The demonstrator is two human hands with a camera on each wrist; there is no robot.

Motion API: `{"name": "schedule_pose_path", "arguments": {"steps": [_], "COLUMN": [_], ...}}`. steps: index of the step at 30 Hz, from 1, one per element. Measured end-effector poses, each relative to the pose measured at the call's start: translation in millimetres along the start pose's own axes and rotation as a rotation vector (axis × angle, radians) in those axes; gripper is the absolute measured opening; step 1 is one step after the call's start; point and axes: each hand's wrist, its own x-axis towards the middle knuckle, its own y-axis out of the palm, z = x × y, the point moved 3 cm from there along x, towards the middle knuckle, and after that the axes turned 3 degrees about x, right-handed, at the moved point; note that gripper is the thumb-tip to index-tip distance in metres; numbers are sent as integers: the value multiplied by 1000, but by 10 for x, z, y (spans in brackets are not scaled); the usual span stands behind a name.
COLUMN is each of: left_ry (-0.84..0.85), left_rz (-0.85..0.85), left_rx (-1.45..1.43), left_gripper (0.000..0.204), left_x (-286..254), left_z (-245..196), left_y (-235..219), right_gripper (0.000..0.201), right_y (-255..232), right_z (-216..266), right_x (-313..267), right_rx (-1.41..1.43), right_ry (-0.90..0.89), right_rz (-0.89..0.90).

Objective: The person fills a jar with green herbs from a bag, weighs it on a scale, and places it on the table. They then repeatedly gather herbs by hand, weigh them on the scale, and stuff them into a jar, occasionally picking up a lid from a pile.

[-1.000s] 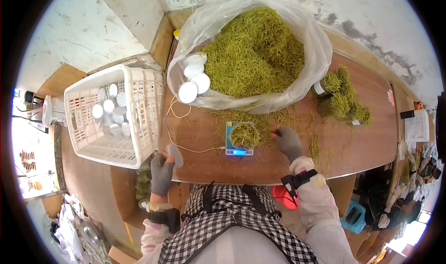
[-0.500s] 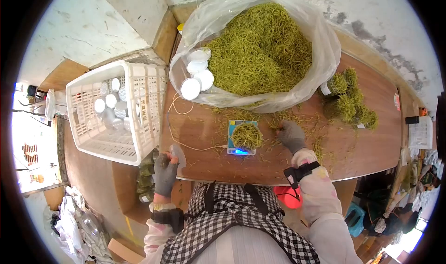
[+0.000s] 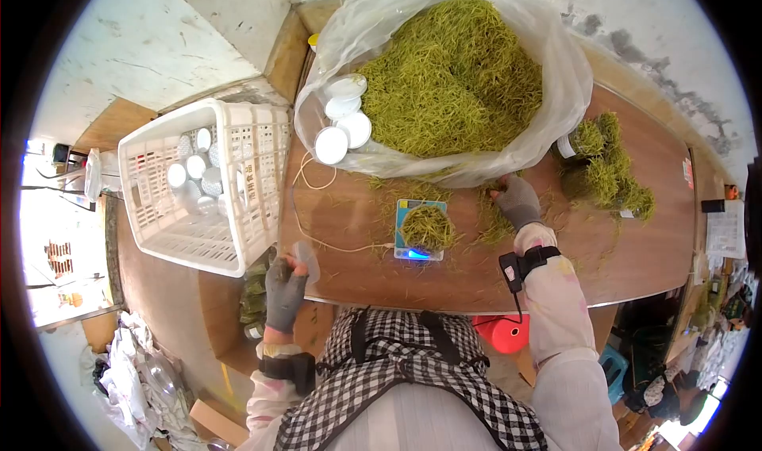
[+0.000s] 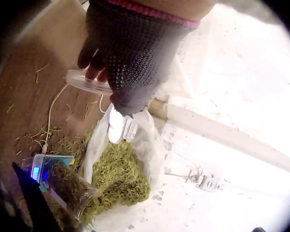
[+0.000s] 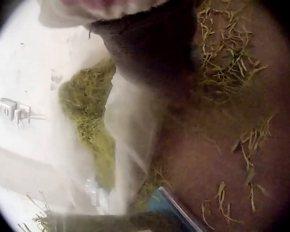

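My gloved left hand (image 3: 284, 296) grips a clear round lid (image 3: 306, 262) by its edge at the table's front left. The left wrist view shows the lid (image 4: 87, 84) held at the fingertips of that hand (image 4: 135, 58). A clear jar (image 4: 70, 191), heaped with dried green leaves (image 3: 427, 227), stands on a lit blue scale (image 3: 401, 213). Right of the jar, my gloved right hand (image 3: 518, 203) is low over loose leaves (image 3: 494, 222) by the bag's near edge. Its fingers point left; whether they pinch anything is hidden, and in the right wrist view the hand (image 5: 152, 48) is dark.
A large plastic bag (image 3: 567, 122) of leaves (image 3: 460, 78) fills the table's back, white lids (image 3: 331, 145) at its left. A white crate (image 3: 226, 189) with jars stands left, leaf-filled jars (image 3: 591, 177) lie right. A cable (image 3: 341, 249) crosses to the scale.
My right hand has moved away from the jar, rightward and back toward the bag. My left hand keeps its hold on the lid, and the head view has shifted slightly.
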Motion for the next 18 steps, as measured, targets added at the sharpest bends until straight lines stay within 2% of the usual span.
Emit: {"name": "schedule_pose_path", "arguments": {"steps": [3, 5, 6, 8, 9, 11, 12, 13, 14, 15, 17, 18], "left_ry": [-5, -5, -1, -26, -30, 5, 8, 14, 23, 30, 13, 19], "left_rz": [8, -16, -20, 39, 32, 47, 47, 47, 48, 49, 84, 84], "left_rx": [-15, -68, -79, -45, -56, -27, -34, -51, -68, -72, -115, -117], "left_gripper": [20, 19, 19, 18, 18, 18, 18, 18, 19, 19, 21, 21], "left_x": [-5, 5, 28, 44, 52, 93, 110, 130, 148, 161, 184, 193], "left_z": [2, -28, -76, -132, -129, -157, -147, -126, -125, -147, -179, -164], "left_y": [16, 65, 64, 83, 98, 144, 162, 184, 198, 205, 205, 186], "right_gripper": [44, 38, 38, 34, 34, 29, 29, 27, 25, 25, 27, 27], "right_y": [4, -44, -69, -103, -163, -433, -511, -577, -589, -520, -352, -271], "right_z": [-5, -31, -60, -76, 7, 518, 743, 992, 1170, 1249, 1379, 1390], "right_x": [-40, -148, -227, -449, -589, -971, -1103, -1239, -1331, -1338, -1306, -1302], "right_rx": [-62, -170, -179, 105, 93, 336, 330, 318, 306, 303, 177, 175], "right_ry": [-33, 10, 5, -123, -130, -250, -252, -331, -409, -411, -633, -635], "right_rz": [2, 124, 116, 87, 90, 100, 96, 71, 45, 37, -76, -83]}}
